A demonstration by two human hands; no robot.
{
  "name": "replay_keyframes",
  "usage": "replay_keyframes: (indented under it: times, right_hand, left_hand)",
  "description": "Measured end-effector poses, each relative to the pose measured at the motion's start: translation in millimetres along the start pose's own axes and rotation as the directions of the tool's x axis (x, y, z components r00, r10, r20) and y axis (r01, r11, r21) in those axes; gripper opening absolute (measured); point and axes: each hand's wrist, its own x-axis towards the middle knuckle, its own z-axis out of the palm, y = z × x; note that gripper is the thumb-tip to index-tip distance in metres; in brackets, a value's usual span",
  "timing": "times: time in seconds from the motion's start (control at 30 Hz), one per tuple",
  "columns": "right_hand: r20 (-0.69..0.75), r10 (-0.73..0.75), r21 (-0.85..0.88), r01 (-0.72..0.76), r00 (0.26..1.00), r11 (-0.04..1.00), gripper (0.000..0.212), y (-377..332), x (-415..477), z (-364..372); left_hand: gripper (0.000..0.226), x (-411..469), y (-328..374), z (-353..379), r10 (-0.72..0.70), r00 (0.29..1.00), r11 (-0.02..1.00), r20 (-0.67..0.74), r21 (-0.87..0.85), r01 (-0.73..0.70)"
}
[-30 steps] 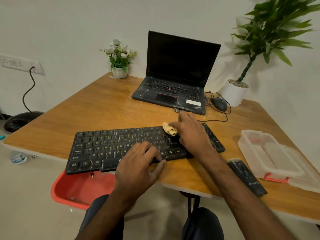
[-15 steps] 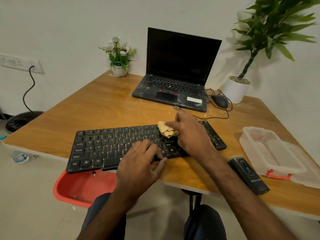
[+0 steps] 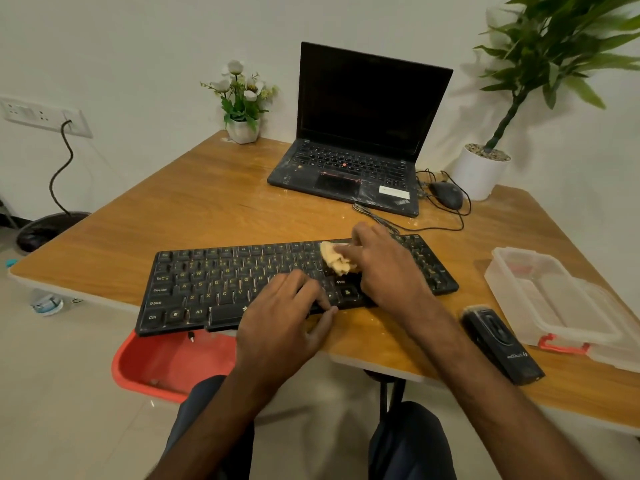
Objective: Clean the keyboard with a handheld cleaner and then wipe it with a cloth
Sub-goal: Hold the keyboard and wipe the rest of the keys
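Keyboard (image 3: 221, 289): black, flat along the near edge of the table (image 3: 207, 209), left front corner jutting past that edge.
Cloth (image 3: 334, 260): small tan wad on the upper keys, right of centre.
Right hand (image 3: 386, 268): fingers curled round the cloth, pressing it onto the keys.
Left hand (image 3: 284, 317): palm down, fingers loosely spread on the lower keys, gripping nothing.
Handheld cleaner (image 3: 502, 344): black, on the table right of the keyboard, apart from both hands.
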Motion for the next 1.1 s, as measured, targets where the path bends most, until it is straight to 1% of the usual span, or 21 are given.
replay_keyframes:
  times: [0.07, 0.13, 0.17, 0.23, 0.3, 0.33, 0.4, 0.47, 0.5, 0.53, 0.6, 0.67, 0.7, 0.77, 0.83, 0.9, 0.93, 1.0, 1.1]
  right_hand:
    - [0.006, 0.131, -0.03, -0.131, 0.991, 0.991, 0.05, 13.9, 10.7, -1.2]
    - [0.013, 0.186, -0.017, -0.185, 0.983, 0.983, 0.05, 19.4, 17.8, -6.1]
    - [0.017, 0.175, 0.015, -0.175, 0.984, 0.984, 0.05, 17.4, 17.8, -7.6]
    - [0.029, 0.078, 0.067, -0.08, 0.997, 0.995, 0.05, 6.3, 9.4, -7.4]
    - [0.031, -0.008, 0.055, 0.006, 0.999, 0.998, 0.049, -4.6, 1.3, -4.3]
    - [0.023, -0.003, 0.028, 0.002, 1.0, 1.0, 0.049, -2.3, 2.1, -1.6]
    - [0.005, 0.08, -0.026, -0.079, 0.997, 0.997, 0.049, 11.5, 13.5, 1.9]
    - [-0.008, 0.172, -0.018, -0.172, 0.985, 0.985, 0.048, 21.8, 23.7, 2.0]
    - [-0.025, 0.192, -0.004, -0.193, 0.981, 0.981, 0.047, 22.9, 27.2, 1.7]
    - [-0.048, 0.188, 0.011, -0.187, 0.981, 0.982, 0.046, 21.0, 29.1, 2.1]
    - [-0.078, 0.112, 0.023, -0.11, 0.991, 0.994, 0.046, 7.3, 30.8, 3.2]
    - [-0.06, 0.002, 0.016, -0.002, 0.998, 1.0, 0.045, -7.5, 32.5, 3.4]
    - [-0.046, -0.018, 0.006, 0.018, 0.999, 1.0, 0.045, -9.7, 34.2, 4.2]
    - [-0.024, 0.028, -0.032, -0.029, 0.999, 0.999, 0.043, -3.6, 37.6, 4.3]
    - [-0.002, 0.121, -0.074, -0.12, 0.993, 0.99, 0.04, 11.3, 39.6, 4.1]
    - [0.019, 0.203, -0.038, -0.202, 0.979, 0.979, 0.041, 26.4, 41.8, 2.4]
    - [0.021, 0.213, 0.001, -0.213, 0.977, 0.977, 0.042, 29.9, 43.0, 0.9]
    - [-0.005, 0.143, 0.056, -0.143, 0.99, 0.988, 0.042, 27.2, 43.4, -1.6]
    - [-0.017, -0.055, 0.009, 0.055, 0.998, 0.998, 0.044, 9.7, 35.1, 2.4]
  left_hand:
    - [0.018, 0.1, 0.9, -1.5, -0.003, 1.0, 1.0, 0.004, -0.019, 0.003]
    - [0.017, 0.5, 1.4, -2.5, -0.009, 1.0, 1.0, 0.01, -0.025, 0.009]
    - [0.017, 0.9, 1.2, -2.1, -0.013, 1.0, 1.0, 0.016, -0.026, 0.013]
    - [0.018, 0.6, 0.8, -0.8, -0.018, 1.0, 1.0, 0.025, -0.02, 0.018]
    - [0.018, 0.9, 0.8, -0.3, -0.022, 1.0, 1.0, 0.014, -0.006, 0.022]
    - [0.018, 1.0, 1.3, -0.4, -0.019, 1.0, 1.0, 0.013, -0.008, 0.02]
    - [0.018, 1.2, 1.8, -1.1, -0.017, 1.0, 1.0, 0.015, -0.025, 0.018]
    - [0.017, 1.0, 2.5, -2.9, -0.017, 1.0, 0.999, 0.024, -0.032, 0.018]
    - [0.017, 0.9, 2.4, -3.3, -0.018, 1.0, 0.999, 0.025, -0.028, 0.019]
    - [0.017, 0.9, 2.3, -3.2, -0.022, 0.999, 1.0, 0.027, -0.02, 0.022]
    - [0.018, 1.1, 2.1, -2.1, -0.03, 0.999, 1.0, 0.029, -0.002, 0.03]
    - [0.019, 1.7, 1.8, -1.6, -0.029, 0.999, 0.999, 0.027, 0.014, 0.029]
    - [0.019, 1.7, 1.6, -1.6, -0.025, 0.999, 1.0, 0.028, 0.013, 0.025]
    - [0.019, 0.9, 1.4, -1.8, -0.023, 0.999, 1.0, 0.033, -0.007, 0.023]
    - [0.018, 0.6, 1.6, -2.3, -0.026, 0.999, 1.0, 0.039, -0.015, 0.027]
    - [0.018, 0.6, 1.8, -2.1, -0.033, 0.999, 0.999, 0.04, -0.007, 0.034]
    - [0.018, 0.8, 2.0, -2.0, -0.037, 0.999, 0.999, 0.038, -0.003, 0.037]
    - [0.018, 1.3, 2.1, -1.8, -0.034, 0.999, 0.999, 0.04, -0.001, 0.034]
    - [0.018, 0.3, 1.9, -1.7, -0.029, 0.999, 1.0, 0.038, 0.005, 0.029]
